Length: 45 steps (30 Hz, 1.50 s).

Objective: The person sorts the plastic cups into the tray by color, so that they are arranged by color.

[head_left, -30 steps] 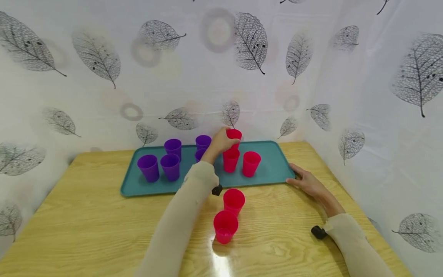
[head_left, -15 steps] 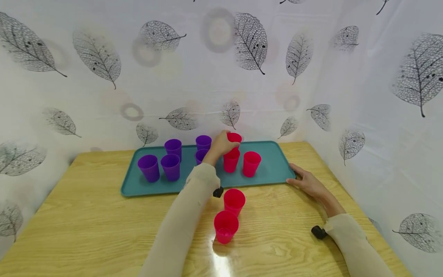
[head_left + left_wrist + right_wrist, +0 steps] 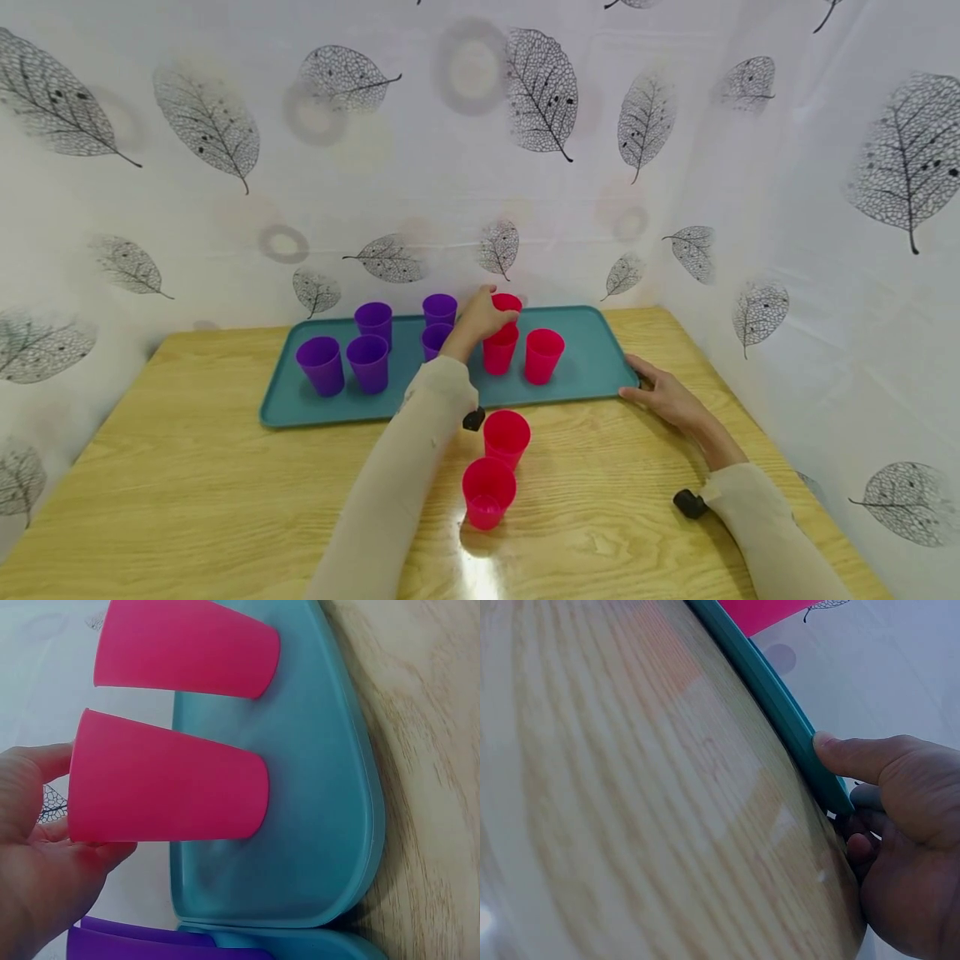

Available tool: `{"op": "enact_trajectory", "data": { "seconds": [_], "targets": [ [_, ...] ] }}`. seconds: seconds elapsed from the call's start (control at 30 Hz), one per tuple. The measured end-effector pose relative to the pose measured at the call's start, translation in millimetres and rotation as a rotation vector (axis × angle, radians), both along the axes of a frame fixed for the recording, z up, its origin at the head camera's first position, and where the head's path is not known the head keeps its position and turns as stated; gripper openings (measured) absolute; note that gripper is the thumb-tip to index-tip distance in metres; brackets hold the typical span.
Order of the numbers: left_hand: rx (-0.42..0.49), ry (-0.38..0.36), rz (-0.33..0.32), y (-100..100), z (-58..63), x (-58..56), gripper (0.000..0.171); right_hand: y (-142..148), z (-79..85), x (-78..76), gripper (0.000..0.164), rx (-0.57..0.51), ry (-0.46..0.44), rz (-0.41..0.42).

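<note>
My left hand (image 3: 480, 318) grips a red cup (image 3: 507, 302) by its rim at the back of the teal tray (image 3: 577, 325). In the left wrist view, a front red cup (image 3: 169, 784) hides the held one, and the fingers pass behind it. Another red cup (image 3: 543, 357) stands to its right. My right hand (image 3: 666, 398) holds the tray's front right corner, thumb (image 3: 847, 756) on the rim and the other fingers curled behind it. Several purple cups (image 3: 321, 367) stand upright on the left part of the teal surface.
Two more red cups (image 3: 489, 492) stand upright on the wooden table (image 3: 225, 500), in front of the tray. In the left wrist view a seam shows between two teal trays side by side. A leaf-patterned cloth (image 3: 420, 183) hangs close behind and along the right side.
The left hand and its red cup have come down slightly toward the tray. The right hand keeps its place at the corner, and the other cups stay put.
</note>
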<state>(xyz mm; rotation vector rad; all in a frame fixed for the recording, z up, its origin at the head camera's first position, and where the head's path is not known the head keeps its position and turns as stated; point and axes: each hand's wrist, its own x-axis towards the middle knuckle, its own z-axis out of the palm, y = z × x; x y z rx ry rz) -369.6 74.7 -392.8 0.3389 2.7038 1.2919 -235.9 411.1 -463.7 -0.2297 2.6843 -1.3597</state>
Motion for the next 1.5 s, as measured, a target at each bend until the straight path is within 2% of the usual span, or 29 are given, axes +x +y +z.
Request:
{"op": "enact_trajectory", "data": {
  "seconds": [0.17, 0.4, 0.7, 0.9, 1.07, 1.2, 1.37, 1.5],
  "targets": [
    [0.016, 0.004, 0.011, 0, 1.3, 0.3, 0.074, -1, 1.6, 0.8, 0.081, -0.015, 0.003, 0.008],
    [0.120, 0.055, 0.008, -3, 10.2, 0.8, 0.073, -2, 2.6, 1.5, 0.081, -0.010, 0.003, 0.004],
    [0.232, 0.171, -0.028, -20, 35.5, 8.2, 0.066, -4, 3.1, 0.3, 0.081, -0.010, -0.002, 0.015],
    [0.273, 0.195, -0.063, -32, 52.6, 19.3, 0.067, -4, 2.0, -0.5, 0.081, -0.012, 0.004, 0.009],
    [0.313, 0.220, -0.117, -42, 65.8, 33.1, 0.066, -4, 1.1, -0.2, 0.081, -0.014, 0.005, 0.013],
    [0.334, 0.237, -0.188, -51, 70.5, 49.0, 0.066, -6, 1.8, 0.4, 0.082, -0.006, 0.001, 0.018],
    [0.343, 0.239, -0.277, -65, 73.4, 77.7, 0.064, -6, 2.8, 0.6, 0.082, -0.003, -0.003, 0.017],
    [0.317, 0.217, -0.315, -77, 71.5, 101.3, 0.062, -5, 3.7, 0.5, 0.082, 0.006, 0.001, 0.019]
  ]
}}
